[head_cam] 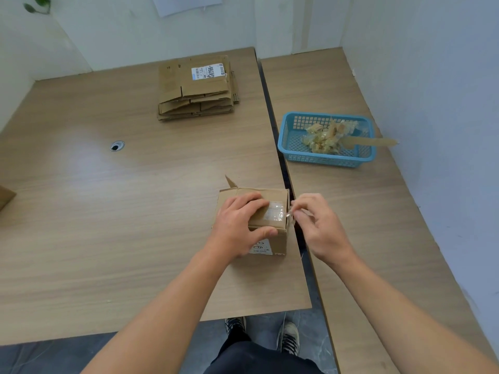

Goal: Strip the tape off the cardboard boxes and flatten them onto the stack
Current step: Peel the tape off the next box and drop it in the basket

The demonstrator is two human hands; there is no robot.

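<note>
Cardboard box (279,237) at the table's (108,211) right edge: left hand (240,225) grips it, right hand (318,228) pinches the tape (274,210) at its end; stripping step, next likely a firm peel.

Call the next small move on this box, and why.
Likely: the right hand peels up and leftward across the top. It pinches the lifted end of the clear tape at the right edge of the box, most of the strip lies stuck on top, and the left hand grips the box to brace it.

The stack (195,89) shows "10" on top; its label (208,71) is unreadable.
</note>
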